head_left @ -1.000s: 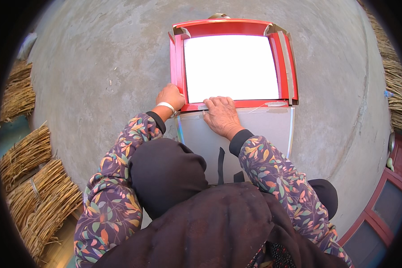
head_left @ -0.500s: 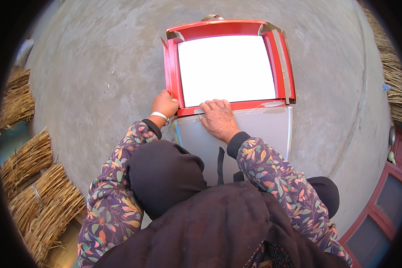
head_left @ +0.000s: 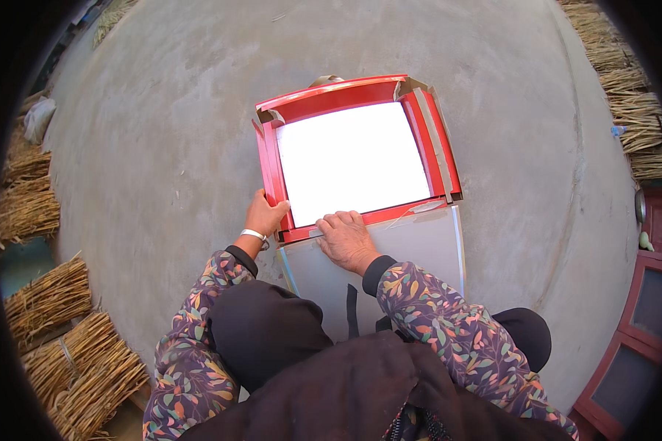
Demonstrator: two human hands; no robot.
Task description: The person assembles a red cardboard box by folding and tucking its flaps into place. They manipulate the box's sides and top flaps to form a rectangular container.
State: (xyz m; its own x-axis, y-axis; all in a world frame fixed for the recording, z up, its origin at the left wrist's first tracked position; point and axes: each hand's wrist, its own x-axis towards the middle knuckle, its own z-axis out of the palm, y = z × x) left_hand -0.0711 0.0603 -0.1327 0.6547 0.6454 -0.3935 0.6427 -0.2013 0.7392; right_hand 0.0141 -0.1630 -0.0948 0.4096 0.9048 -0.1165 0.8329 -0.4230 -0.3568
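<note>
A red cardboard box lies open on the floor in front of me, with a bright white bottom. Its walls fold inward, and torn paper shows at the corners. From its near wall a grey lid panel extends toward me, with a black strip on it. My left hand, a white bracelet at its wrist, grips the left wall near the front corner, thumb on the inner side. My right hand lies over the near wall, its fingers together and bent across the edge.
Bundles of dry stalks are stacked at the left, and more stalk bundles line the far right. A white bag sits at the far left. Red-framed panels stand at the right. My knee is close behind the lid.
The whole scene sits lower in the picture and slightly left. My left thumb now reaches over the left wall; my right hand stays on the near wall.
</note>
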